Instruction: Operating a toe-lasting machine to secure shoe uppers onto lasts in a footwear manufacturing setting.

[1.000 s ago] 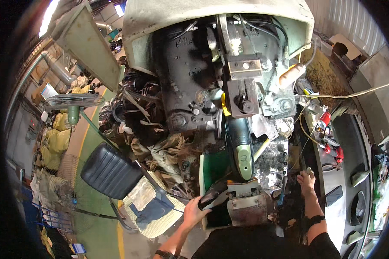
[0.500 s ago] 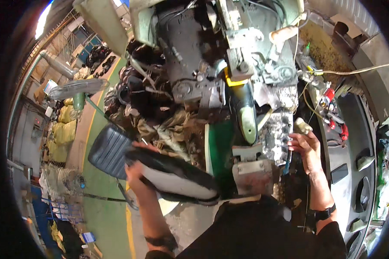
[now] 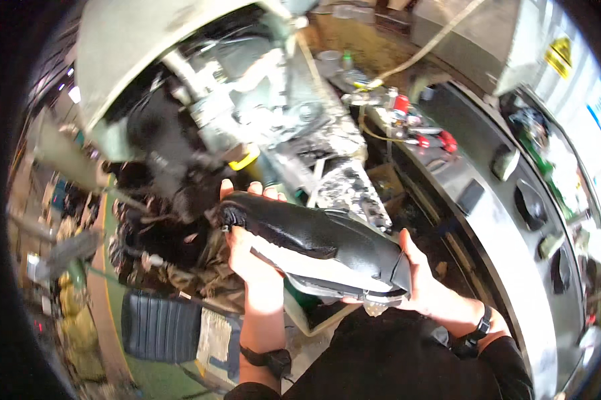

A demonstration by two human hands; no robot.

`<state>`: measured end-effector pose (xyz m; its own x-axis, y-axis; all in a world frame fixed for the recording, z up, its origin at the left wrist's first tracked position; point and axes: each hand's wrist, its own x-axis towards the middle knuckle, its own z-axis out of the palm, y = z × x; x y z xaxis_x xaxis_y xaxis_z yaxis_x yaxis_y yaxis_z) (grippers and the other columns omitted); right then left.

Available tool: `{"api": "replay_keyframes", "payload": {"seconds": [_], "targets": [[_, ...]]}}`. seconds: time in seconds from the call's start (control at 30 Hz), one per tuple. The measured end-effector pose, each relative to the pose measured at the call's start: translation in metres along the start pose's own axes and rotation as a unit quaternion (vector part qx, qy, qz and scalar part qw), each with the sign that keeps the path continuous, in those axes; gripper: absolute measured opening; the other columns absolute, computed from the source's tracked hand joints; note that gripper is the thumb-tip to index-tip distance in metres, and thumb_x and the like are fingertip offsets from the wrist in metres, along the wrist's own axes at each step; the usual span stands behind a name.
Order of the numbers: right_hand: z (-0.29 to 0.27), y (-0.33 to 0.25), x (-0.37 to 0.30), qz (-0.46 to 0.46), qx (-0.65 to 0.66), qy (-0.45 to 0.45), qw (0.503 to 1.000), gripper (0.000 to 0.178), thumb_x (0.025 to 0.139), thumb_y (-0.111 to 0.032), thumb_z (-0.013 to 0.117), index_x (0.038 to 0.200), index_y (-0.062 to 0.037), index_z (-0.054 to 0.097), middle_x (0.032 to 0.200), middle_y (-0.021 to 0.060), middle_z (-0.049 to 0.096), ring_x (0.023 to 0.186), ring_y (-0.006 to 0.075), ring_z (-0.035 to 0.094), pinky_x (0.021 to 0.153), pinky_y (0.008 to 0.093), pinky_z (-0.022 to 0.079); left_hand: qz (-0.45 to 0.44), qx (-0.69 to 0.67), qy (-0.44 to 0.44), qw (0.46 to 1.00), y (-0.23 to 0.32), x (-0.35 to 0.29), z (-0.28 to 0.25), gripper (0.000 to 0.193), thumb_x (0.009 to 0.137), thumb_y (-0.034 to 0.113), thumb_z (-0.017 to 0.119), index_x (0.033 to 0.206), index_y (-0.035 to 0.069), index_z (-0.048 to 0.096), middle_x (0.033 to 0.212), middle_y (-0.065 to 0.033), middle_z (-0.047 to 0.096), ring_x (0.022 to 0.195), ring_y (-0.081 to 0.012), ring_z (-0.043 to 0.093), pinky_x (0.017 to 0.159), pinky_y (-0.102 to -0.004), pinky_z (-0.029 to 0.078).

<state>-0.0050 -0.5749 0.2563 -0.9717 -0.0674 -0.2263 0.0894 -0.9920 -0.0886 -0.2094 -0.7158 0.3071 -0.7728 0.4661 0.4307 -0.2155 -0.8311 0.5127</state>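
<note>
A black leather shoe upper (image 3: 314,230) with a pale strip along its underside lies sideways between my hands, in front of my body. My left hand (image 3: 252,259) grips its left end, fingertips over the far edge and thumb on the near side. Around the right end closes my right hand (image 3: 424,283), with the thumb up along the edge and the other fingers mostly hidden beneath. A small pale speckled piece (image 3: 375,309) shows under that end; I cannot tell whether it is attached. Behind the upper stands a large pale green machine (image 3: 254,100) with a yellow-edged part (image 3: 245,157).
A conveyor belt (image 3: 474,153) curves along the right side, carrying dark and pale shoe parts (image 3: 530,203) and a black phone-like slab (image 3: 470,197). Red-and-silver tools (image 3: 437,139) lie by its far end. A ribbed black seat (image 3: 160,327) stands at lower left.
My right hand has left the machine's right side and now grips the upper's right end. The upper has come up in front of the machine. My view has swung to the right.
</note>
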Motion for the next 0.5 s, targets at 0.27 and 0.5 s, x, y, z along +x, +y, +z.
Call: {"api": "replay_keyframes", "payload": {"seconds": [0.27,0.5], "targets": [[-0.059,-0.042,-0.104,-0.240,0.017,0.110,0.964,0.084,0.086,-0.057,0.071,0.147,-0.0059,0.045,0.142,0.0184,0.056,0.127,0.0387,0.057,0.107,0.0619,0.044,-0.223,0.068,-0.069,0.970,-0.122,-0.006,0.054,0.106,0.079,0.054,0.080,0.157,0.009,0.025,0.138,-0.0171,0.054,0.125,-0.0336,0.056,0.109,-0.0519,0.046],[-0.106,-0.096,-0.214,-0.487,-0.184,0.167,0.837,0.088,0.075,-0.029,0.081,0.148,0.0023,0.042,0.139,0.0171,0.058,0.125,0.0274,0.059,0.108,0.0409,0.047,-0.368,0.093,-0.105,0.919,-0.259,-0.051,0.121,0.053,0.089,0.018,0.073,0.132,0.006,0.046,0.113,-0.0125,0.060,0.110,-0.0285,0.062,0.104,-0.0506,0.049]]}}
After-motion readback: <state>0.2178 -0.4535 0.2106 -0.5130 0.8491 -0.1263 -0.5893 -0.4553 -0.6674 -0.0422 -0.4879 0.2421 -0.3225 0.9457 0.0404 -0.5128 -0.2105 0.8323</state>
